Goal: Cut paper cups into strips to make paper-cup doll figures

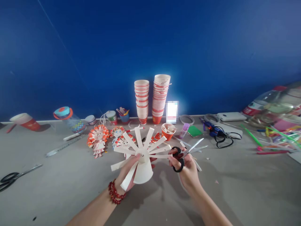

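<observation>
My left hand (pixel 127 171) grips a paper cup (pixel 144 172) that is cut into strips fanning out around its base. One wide uncut section of the cup faces down toward me. In my right hand (pixel 189 172) is a pair of scissors (pixel 181 160) with black handles, its blades apart and pointing away to the right. The fingertips of that hand touch the end of one strip on the cup's right side. Part of my left hand's fingers is hidden behind the cup.
Behind stand two tall stacks of paper cups (pixel 141 103) and a cup of paper scraps (pixel 168 131). Paper figures (pixel 98 141) lie left of centre, other scissors (pixel 14 178) at far left. A glue gun (pixel 215 130) and coloured straws (pixel 277 141) are to the right.
</observation>
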Demonstrator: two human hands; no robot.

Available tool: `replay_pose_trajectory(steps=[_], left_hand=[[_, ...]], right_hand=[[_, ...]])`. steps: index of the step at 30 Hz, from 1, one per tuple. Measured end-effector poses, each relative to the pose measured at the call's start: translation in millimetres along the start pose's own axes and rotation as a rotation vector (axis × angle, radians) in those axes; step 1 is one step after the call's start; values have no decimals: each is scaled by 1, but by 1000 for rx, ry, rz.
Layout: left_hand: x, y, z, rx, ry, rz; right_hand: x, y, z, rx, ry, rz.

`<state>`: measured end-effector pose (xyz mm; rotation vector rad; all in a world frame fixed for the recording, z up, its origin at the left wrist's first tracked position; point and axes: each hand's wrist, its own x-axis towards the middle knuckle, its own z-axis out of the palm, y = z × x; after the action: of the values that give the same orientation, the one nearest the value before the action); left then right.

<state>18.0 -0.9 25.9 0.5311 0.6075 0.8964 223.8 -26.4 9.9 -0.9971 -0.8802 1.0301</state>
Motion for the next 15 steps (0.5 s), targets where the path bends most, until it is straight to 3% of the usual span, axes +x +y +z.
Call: replay_pose_trajectory(steps=[7, 15], left_hand=[[-1, 2, -3, -117, 42, 71], [0, 13, -10, -171, 90, 124]], right_hand=[[-2, -8, 2, -42, -77, 21], [-10, -3, 0, -193, -520, 259]])
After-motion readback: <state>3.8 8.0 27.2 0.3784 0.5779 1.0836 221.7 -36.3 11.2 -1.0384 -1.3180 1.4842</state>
